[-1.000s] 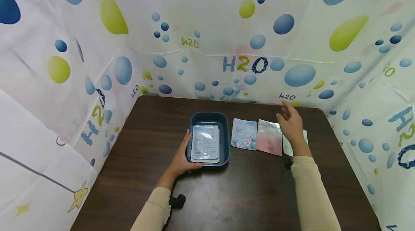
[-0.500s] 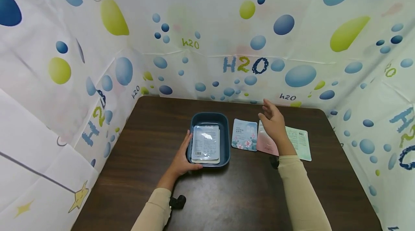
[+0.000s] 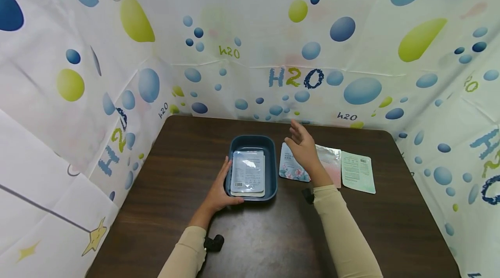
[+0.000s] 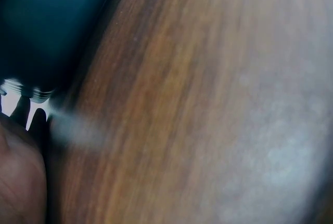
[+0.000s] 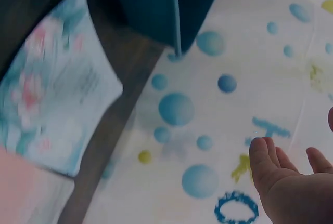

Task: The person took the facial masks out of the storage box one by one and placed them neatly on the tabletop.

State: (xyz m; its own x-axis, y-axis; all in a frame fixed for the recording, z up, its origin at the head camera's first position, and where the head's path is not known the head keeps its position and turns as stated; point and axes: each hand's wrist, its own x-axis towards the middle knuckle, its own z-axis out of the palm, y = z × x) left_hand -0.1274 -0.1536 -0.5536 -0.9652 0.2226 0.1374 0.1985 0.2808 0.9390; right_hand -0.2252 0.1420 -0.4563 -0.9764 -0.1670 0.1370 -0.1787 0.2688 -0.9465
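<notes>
A dark blue tray sits on the table, with a small stack of sheet mask packets lying flat in it. My left hand holds the tray's near left corner, thumb at the front rim and fingers along the left side. My right hand hovers with loosely spread fingers, nothing in it. From the head it overlaps a blue floral mask packet. Right of that lie a silver-pink mask packet and a pale green one, side by side. In the left wrist view the tray's dark wall shows close up.
The brown wooden table reaches back to a white curtain printed with blue and green spots. The curtain also rises at the left and right sides.
My right hand has moved left from over the green packet, past the pink one, to the blue one. All three packets stay put. The left hand and tray have not moved.
</notes>
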